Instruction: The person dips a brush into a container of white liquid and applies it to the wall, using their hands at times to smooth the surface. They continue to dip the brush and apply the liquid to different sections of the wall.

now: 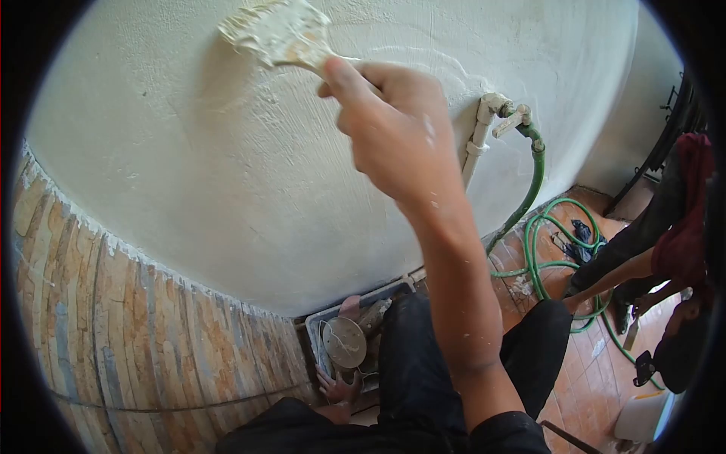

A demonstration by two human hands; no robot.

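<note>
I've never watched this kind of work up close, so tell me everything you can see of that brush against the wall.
The brush is wide and flat, its bristles caked in off-white paste. It lies tilted, head up-left, against the pale plastered wall. The right hand grips its pale handle, hiding most of it.

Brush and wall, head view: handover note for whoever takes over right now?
Right hand shut on the brush, bristles loaded white, pressed to the wall up high.
Left hand low by the tray, which holds a round tin; grip unclear.
Done: white coat covers the wall down to the stone tile band.
Left: strokes near the brush look fresh and uneven, probably need smoothing.
Another person bends down at right, by the green hose.
</note>
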